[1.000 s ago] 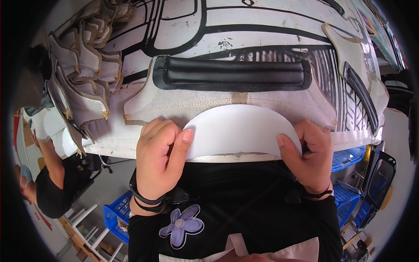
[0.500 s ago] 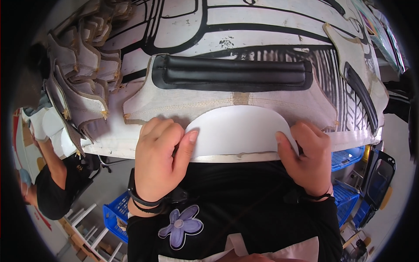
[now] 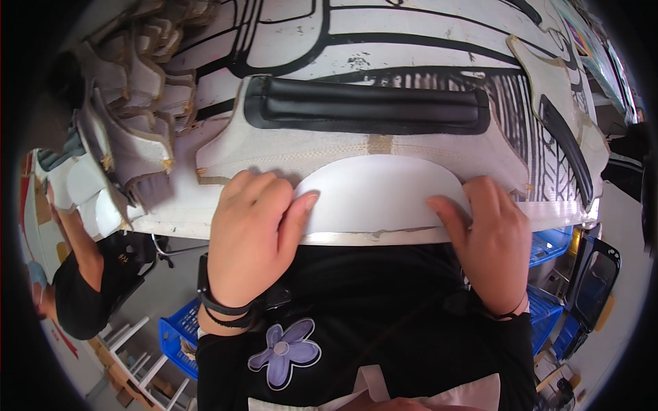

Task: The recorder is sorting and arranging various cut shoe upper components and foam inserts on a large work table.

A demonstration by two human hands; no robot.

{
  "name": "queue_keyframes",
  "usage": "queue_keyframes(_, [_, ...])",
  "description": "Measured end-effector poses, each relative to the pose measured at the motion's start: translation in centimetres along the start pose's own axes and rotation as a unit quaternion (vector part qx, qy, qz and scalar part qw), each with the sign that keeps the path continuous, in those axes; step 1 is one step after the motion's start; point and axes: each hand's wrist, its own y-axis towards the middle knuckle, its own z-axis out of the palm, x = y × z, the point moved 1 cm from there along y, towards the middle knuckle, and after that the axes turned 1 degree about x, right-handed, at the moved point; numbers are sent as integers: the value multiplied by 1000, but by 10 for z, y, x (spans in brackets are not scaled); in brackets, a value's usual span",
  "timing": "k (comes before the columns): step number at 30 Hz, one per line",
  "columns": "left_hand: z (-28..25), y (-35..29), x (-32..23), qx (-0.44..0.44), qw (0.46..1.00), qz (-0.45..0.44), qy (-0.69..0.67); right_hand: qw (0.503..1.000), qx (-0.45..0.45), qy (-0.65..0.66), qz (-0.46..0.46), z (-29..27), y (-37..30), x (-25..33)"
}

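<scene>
Before me on the worktable lies a beige fabric-covered panel with stitched seams and a curved near edge. A long black padded strip is fixed along its far side. Inside the curve shows a smooth white area; whether it is tabletop or a separate sheet, I cannot tell. My left hand is closed at the panel's near edge, left of the curve, its thumb reaching onto the white. Mirroring it on the right, my right hand grips there, thumb pointing inward. The fingertips of both are hidden.
Several similar beige panels are heaped at the table's left. At far right lies another panel with a black strip. Blue crates stand below the table. A co-worker is at the left. The table's near edge runs before me.
The whole view has shifted slightly, so table and panel appear higher. The fingers of my right hand look flatter and its thumb lies a little further inward. My left hand stays at the panel's edge.
</scene>
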Motion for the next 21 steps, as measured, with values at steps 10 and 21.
queue_keyframes(10, [1,-2,1,-13,1000,6,1,946,-73,43,-313,35,-6,36])
queue_keyframes(21, [-6,-1,21,24,992,99,-74,948,19,200,-245,30,34,73])
